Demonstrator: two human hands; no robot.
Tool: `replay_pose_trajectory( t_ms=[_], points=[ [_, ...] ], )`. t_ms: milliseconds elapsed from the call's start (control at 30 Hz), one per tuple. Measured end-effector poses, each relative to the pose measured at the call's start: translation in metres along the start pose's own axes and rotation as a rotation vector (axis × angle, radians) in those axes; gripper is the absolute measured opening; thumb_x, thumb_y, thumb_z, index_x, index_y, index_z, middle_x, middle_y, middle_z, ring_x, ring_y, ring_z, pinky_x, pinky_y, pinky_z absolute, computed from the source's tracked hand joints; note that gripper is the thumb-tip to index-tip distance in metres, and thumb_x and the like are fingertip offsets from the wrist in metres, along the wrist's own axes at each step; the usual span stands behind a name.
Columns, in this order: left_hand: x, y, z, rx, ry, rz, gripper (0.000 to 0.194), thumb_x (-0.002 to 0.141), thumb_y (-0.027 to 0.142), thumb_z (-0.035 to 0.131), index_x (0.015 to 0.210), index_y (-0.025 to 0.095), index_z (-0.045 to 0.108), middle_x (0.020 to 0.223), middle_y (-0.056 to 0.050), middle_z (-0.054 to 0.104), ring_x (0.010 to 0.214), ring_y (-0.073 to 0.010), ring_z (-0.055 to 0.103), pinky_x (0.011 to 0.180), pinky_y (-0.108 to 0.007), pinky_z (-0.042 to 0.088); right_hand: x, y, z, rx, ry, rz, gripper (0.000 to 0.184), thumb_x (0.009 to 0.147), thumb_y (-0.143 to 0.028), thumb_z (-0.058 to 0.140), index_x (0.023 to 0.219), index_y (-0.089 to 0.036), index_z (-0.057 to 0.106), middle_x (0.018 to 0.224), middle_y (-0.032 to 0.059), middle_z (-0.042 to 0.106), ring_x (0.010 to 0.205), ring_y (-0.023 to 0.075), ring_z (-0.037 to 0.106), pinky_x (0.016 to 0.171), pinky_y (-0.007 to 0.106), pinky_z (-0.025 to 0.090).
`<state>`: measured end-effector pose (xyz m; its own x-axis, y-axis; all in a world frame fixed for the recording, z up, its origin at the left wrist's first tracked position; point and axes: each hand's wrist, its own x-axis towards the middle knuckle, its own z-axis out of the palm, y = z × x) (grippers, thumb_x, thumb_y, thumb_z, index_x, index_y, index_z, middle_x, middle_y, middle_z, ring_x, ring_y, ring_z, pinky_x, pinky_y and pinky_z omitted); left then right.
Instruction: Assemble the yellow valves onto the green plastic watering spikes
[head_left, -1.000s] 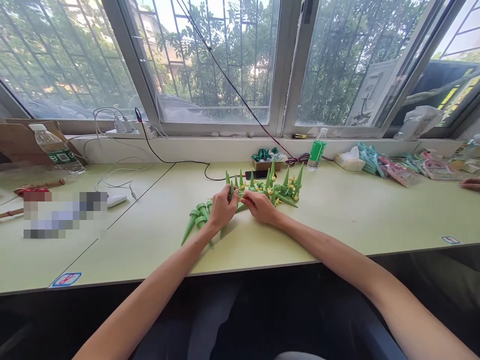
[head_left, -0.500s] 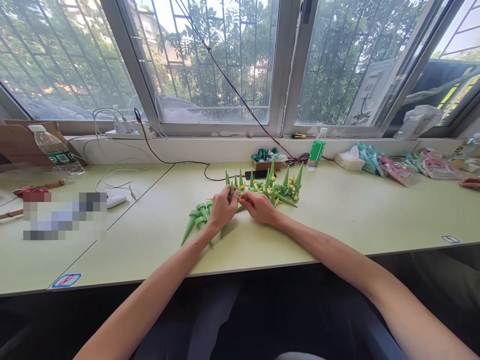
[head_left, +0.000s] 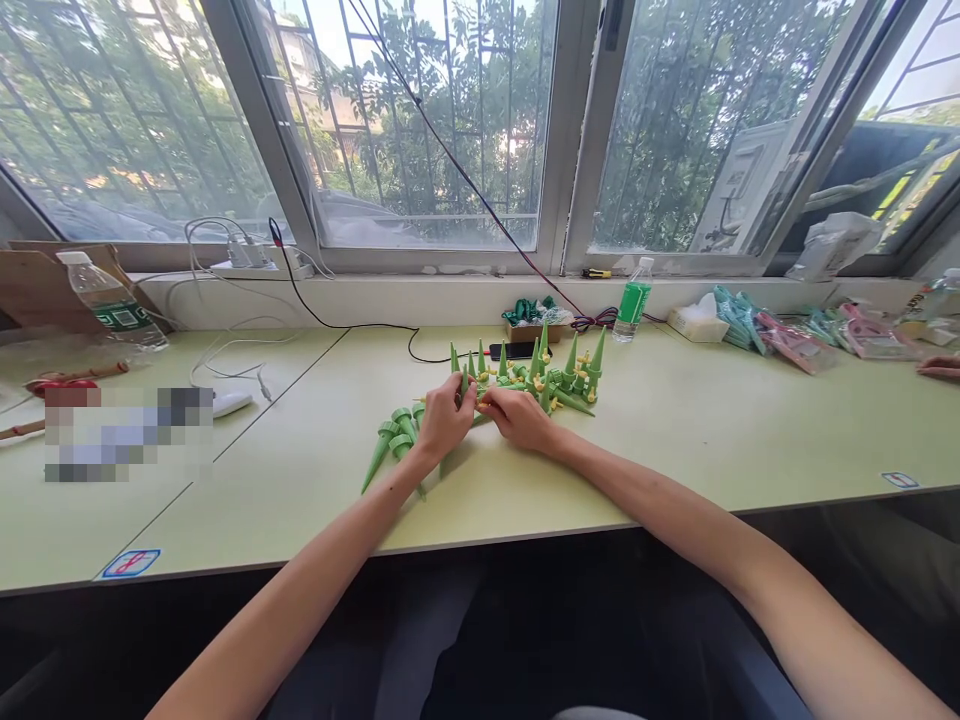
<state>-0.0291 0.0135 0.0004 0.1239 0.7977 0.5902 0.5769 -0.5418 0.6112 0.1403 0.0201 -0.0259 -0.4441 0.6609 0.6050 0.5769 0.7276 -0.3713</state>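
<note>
My left hand (head_left: 448,418) is closed around a green plant watering spike (head_left: 464,383), its pointed tip turned up. Right beside it, my right hand (head_left: 517,415) pinches a small yellow valve (head_left: 482,404) at the spike's side; the fingers hide most of it. Behind and to the right of my hands, several green spikes with yellow valves (head_left: 574,365) stand or lie in a cluster. To the left of my left wrist lie several green spikes with ribbed caps (head_left: 382,445), partly covered by the hand.
Behind the cluster lie a phone (head_left: 517,350) on a cable and a small box (head_left: 536,328). A green-labelled bottle (head_left: 634,300), a tissue pack (head_left: 699,321) and bagged items (head_left: 795,340) line the back right. At the right edge shows another person's hand (head_left: 939,368).
My left hand stays in place around the spike. The fingers of my right hand shift slightly at the yellow valve. Nothing else has visibly moved.
</note>
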Motion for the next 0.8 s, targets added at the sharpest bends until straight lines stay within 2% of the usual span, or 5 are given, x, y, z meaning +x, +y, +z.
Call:
replay_pose_trajectory(
  t_ms=[533, 733, 800],
  points=[
    [0.0, 0.001, 0.0, 0.027, 0.009, 0.003, 0.02, 0.091, 0.036, 0.049, 0.079, 0.021, 0.053, 0.058, 0.003, 0.054, 0.051, -0.0121, 0.045, 0.056, -0.025, 0.036, 0.0, -0.001, 0.0, -0.047, -0.003, 0.003, 0.028, 0.103, -0.035, 0.046, 0.081, -0.019, 0.055, 0.075, 0.003, 0.062, 0.063, 0.0138, 0.049, 0.062, 0.025, 0.03],
    [0.0, 0.001, -0.001, -0.002, 0.054, -0.008, 0.019, 0.094, 0.037, 0.048, 0.087, 0.021, 0.056, 0.064, 0.002, 0.06, 0.052, -0.0119, 0.048, 0.059, -0.025, 0.039, 0.004, 0.001, -0.007, -0.042, 0.026, 0.087, 0.032, 0.098, -0.041, 0.056, 0.077, -0.018, 0.059, 0.07, 0.0009, 0.061, 0.061, 0.0124, 0.048, 0.062, 0.025, 0.032],
    [0.0, 0.001, -0.001, -0.001, 0.094, -0.018, 0.02, 0.094, 0.037, 0.048, 0.086, 0.021, 0.055, 0.064, 0.002, 0.06, 0.052, -0.012, 0.049, 0.058, -0.025, 0.038, 0.005, 0.003, -0.01, -0.066, 0.034, 0.095, 0.025, 0.094, -0.039, 0.063, 0.08, -0.018, 0.061, 0.073, 0.0016, 0.063, 0.062, 0.0128, 0.05, 0.062, 0.025, 0.033]
  ],
)
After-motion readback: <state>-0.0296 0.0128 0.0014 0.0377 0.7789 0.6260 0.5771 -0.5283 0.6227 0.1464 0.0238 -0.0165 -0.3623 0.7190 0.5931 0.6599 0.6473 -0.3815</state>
